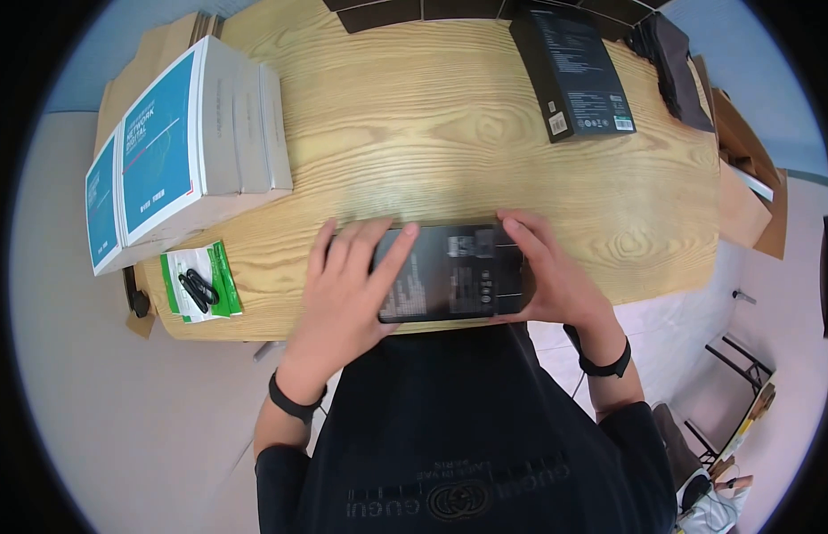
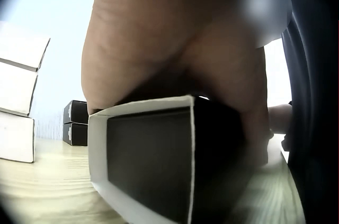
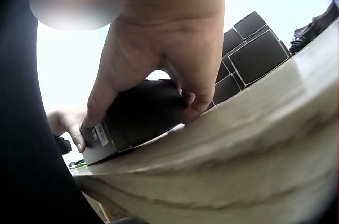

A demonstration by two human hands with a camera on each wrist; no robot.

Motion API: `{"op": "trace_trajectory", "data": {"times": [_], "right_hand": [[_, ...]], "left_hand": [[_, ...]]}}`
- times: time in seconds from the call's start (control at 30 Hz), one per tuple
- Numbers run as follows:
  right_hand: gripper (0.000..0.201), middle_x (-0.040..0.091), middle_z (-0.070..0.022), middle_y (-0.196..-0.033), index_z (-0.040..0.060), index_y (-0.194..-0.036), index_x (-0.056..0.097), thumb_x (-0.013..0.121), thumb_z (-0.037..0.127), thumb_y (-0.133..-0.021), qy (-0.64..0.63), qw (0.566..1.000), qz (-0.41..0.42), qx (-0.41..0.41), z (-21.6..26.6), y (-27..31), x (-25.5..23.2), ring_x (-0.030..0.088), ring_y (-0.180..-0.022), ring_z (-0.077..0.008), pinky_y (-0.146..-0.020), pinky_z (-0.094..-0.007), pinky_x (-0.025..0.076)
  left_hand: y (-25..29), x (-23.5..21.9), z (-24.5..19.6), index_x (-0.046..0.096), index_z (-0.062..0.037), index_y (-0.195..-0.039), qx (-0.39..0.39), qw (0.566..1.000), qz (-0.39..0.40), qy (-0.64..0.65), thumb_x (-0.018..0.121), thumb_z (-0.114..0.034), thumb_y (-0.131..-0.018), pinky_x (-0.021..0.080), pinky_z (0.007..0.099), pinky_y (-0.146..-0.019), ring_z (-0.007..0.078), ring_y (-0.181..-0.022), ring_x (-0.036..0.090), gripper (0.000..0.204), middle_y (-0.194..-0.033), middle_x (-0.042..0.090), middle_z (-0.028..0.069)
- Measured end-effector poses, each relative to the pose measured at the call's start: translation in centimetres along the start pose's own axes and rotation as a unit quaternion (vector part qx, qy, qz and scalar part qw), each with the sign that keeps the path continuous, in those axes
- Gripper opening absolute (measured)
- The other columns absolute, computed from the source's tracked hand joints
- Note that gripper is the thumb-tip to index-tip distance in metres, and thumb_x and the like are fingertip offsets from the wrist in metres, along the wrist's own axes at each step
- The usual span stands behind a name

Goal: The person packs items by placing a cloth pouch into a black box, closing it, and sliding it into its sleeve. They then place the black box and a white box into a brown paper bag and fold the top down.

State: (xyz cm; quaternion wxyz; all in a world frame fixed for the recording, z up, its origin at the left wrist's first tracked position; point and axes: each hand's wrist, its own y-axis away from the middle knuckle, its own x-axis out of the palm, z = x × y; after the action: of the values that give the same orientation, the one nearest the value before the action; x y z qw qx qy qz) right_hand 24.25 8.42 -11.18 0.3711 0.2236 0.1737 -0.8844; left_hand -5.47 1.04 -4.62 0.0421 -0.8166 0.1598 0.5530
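Note:
A black cardboard box (image 1: 445,280) with printed text and labels lies flat at the table's near edge, a seam running across it near its right end. My left hand (image 1: 343,280) grips its left part, fingers spread over the top and thumb at the near side. At the right end, my right hand (image 1: 561,271) holds the box between thumb and fingers, one on each long side. In the left wrist view, the left end of the box (image 2: 193,171) shows a pale rim around a dark recessed inside. A label (image 3: 99,134) shows on its side in the right wrist view.
White-and-blue boxes (image 1: 160,147) are stacked at the left. Black cables (image 1: 198,290) lie on a green-and-white packet (image 1: 225,278) in front of them. Another black box (image 1: 579,80) stands at the back right, beside dark cloth (image 1: 677,76). More black boxes (image 1: 383,13) line the far edge.

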Motion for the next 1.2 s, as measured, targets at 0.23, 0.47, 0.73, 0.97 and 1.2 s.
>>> {"op": "trace_trajectory", "data": {"times": [0.23, 0.47, 0.73, 0.97, 1.2], "right_hand": [[0.122, 0.047, -0.0182, -0.149, 0.0058, -0.156, 0.034, 0.098, 0.018, -0.052, -0.040, 0.985, -0.029, 0.165, -2.1, 4.3, -5.5, 0.048, -0.138, -0.0368, -0.115, -0.0433, 0.042], [0.142, 0.042, -0.0166, -0.157, 0.0079, -0.165, 0.015, 0.100, 0.014, -0.050, -0.005, 0.989, -0.029, 0.143, -1.9, 4.5, -5.2, 0.042, -0.145, -0.0346, -0.121, -0.0451, 0.033], [0.121, 0.050, -0.0178, -0.150, 0.0073, -0.157, 0.033, 0.097, 0.020, -0.055, 0.015, 0.995, -0.065, 0.078, -0.8, 3.5, -3.0, 0.049, -0.138, -0.0391, -0.114, -0.0474, 0.039], [0.137, 0.048, -0.0174, -0.153, 0.0077, -0.163, 0.018, 0.100, 0.020, -0.054, 0.013, 0.996, -0.085, 0.018, -2.7, 4.5, -2.2, 0.051, -0.137, -0.0389, -0.113, -0.0462, 0.042], [0.144, 0.046, -0.0190, -0.154, 0.0102, -0.166, 0.010, 0.101, 0.019, -0.055, 0.021, 0.997, -0.067, 0.035, -2.3, 4.4, -2.9, 0.049, -0.138, -0.0379, -0.114, -0.0450, 0.041]], "left_hand": [[3.7, -2.0, 4.7, 0.044, -0.0109, -0.154, -0.069, 0.997, -0.008, -0.046, 0.094, -0.016, -0.048, 0.026, 0.0627, -0.123, 0.0368, -0.135, 0.047, 0.117, -0.142, 0.049, 0.0141], [2.0, -3.2, 0.8, 0.040, -0.0093, -0.156, -0.050, 0.997, -0.033, -0.045, 0.098, -0.034, -0.051, 0.023, 0.0641, -0.122, 0.0435, -0.149, 0.032, 0.123, -0.160, 0.035, 0.0190], [-6.0, 1.3, -8.3, 0.044, -0.0142, -0.154, 0.107, 0.992, 0.008, 0.059, 0.092, -0.028, -0.066, 0.026, 0.0628, -0.121, 0.0337, -0.141, 0.044, 0.102, -0.153, 0.045, 0.0131], [-6.5, 1.0, -8.5, 0.048, -0.0146, -0.151, 0.151, 0.987, 0.002, 0.059, 0.090, -0.020, -0.065, 0.038, 0.0606, -0.115, 0.0380, -0.135, 0.047, 0.096, -0.146, 0.050, 0.0155], [-3.2, -2.0, -5.7, 0.044, -0.0128, -0.153, 0.167, 0.957, -0.137, 0.195, 0.088, -0.024, -0.058, 0.041, 0.0531, -0.111, 0.0467, -0.133, 0.048, 0.106, -0.149, 0.046, 0.0249]]}}
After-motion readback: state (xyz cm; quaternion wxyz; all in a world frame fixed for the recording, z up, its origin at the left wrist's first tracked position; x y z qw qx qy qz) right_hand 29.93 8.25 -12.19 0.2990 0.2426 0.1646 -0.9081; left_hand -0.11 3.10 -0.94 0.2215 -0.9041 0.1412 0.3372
